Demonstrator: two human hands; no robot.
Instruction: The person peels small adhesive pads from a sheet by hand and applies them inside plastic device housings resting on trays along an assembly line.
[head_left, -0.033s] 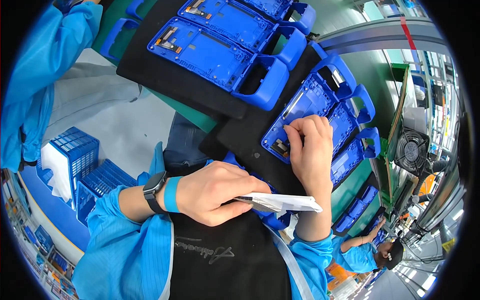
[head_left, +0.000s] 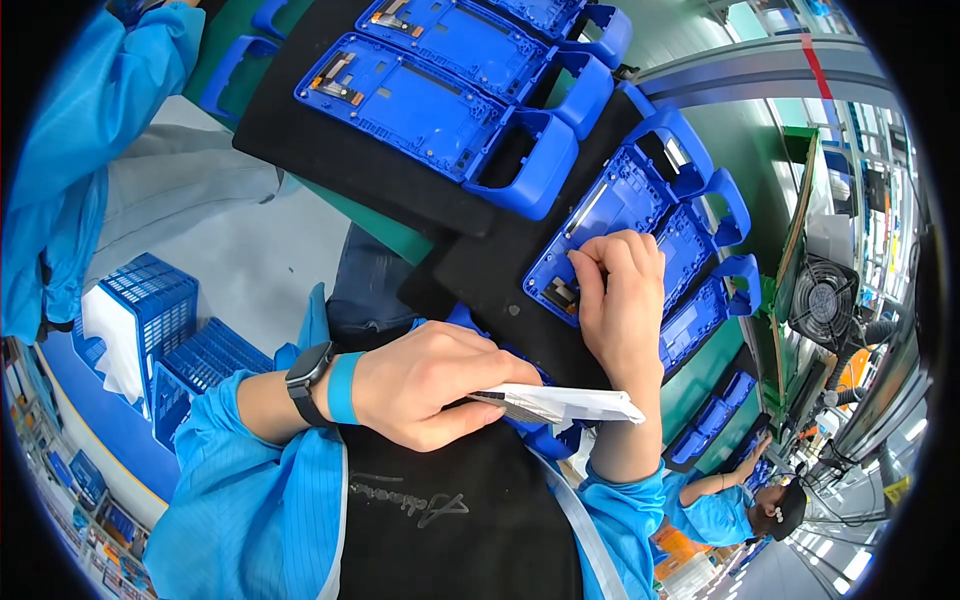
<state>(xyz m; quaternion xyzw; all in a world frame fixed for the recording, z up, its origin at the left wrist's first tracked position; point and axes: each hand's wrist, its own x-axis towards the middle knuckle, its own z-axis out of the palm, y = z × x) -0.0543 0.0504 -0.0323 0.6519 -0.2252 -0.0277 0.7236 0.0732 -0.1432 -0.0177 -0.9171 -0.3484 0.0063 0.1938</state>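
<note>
My left hand (head_left: 430, 388), with a watch and a blue band at the wrist, pinches a thin stack of white sheets (head_left: 585, 405) between thumb and fingers. The stack juts out across my right forearm. My right hand (head_left: 625, 295) is closed, its thumb and fingertips down at a blue plastic housing (head_left: 622, 195) with a loop handle. Whatever lies between those fingertips is hidden. A dark and metallic part (head_left: 562, 295) shows in the housing's near end. Beside it lie further blue housings, one of them (head_left: 690, 335) partly behind my right hand.
Several blue housings (head_left: 410, 105) with ribbon connectors lie on a black mat (head_left: 350, 165) at the far side. A co-worker's blue sleeve (head_left: 100, 90) is at the left, near blue crates (head_left: 165, 310). At the right stands a fan (head_left: 824, 298); another person (head_left: 725, 510) works beyond.
</note>
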